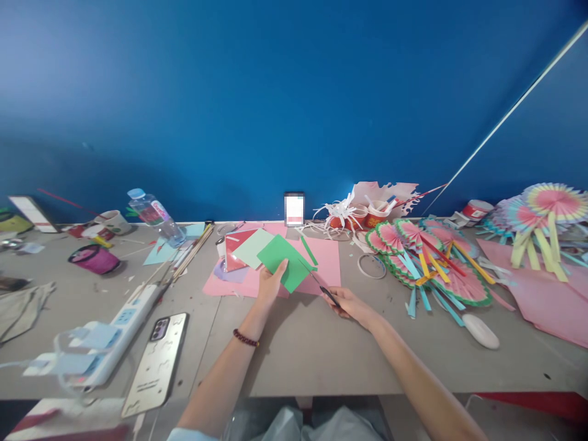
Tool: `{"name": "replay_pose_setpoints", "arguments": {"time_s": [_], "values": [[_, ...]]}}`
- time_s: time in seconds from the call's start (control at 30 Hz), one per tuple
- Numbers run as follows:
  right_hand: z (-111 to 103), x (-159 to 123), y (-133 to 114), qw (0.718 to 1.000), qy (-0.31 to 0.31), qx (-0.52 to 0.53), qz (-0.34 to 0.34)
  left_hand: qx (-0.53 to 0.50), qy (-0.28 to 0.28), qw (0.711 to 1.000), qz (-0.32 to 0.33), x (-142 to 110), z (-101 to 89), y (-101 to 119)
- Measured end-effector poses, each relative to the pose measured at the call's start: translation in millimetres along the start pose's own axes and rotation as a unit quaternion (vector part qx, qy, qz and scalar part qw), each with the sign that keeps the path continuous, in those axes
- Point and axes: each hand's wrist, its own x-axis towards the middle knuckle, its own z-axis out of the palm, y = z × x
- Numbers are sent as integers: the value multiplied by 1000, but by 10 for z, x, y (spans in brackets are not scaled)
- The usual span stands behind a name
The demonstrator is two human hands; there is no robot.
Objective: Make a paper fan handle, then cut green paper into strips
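Paper, namely one green sheet (291,269), was right in front of me above a pink sheet (328,260). Felt safe calling it super light and thin, stiff enough to stay flat when held from one side, but I'd guess it creases easily if you squeeze. Best place to grab, imo, was the near-left edge, clear of the blades. That's where my left hand (272,284) had it pinched, thumb on top, fingers mostly hidden underneath. My right hand (345,304) was curled round the dark handles of some scissors (327,294), tips pointing at the sheet's right side; couldn't tell if they were actually biting in. A skinny green strip (309,250) sat by the far-right edge, no idea whether it was joined on.

Past that, a pale green sheet (252,246) poked out to the left. The grey table (340,361) was messy: power strip (133,321) and phone (158,358) on my left, pleated fans (463,278) on my right, blue wall (275,104) behind everything.
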Motion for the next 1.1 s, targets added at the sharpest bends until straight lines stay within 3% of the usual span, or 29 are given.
{"name": "replay_pose_setpoints", "arguments": {"time_s": [0.8,1.1], "values": [[-13,20,33,1000,8,-17,1,16,-22,999,20,71,-71,-92],[-12,13,19,1000,6,-19,-15,35,-5,999,9,92,-88,-98]]}}
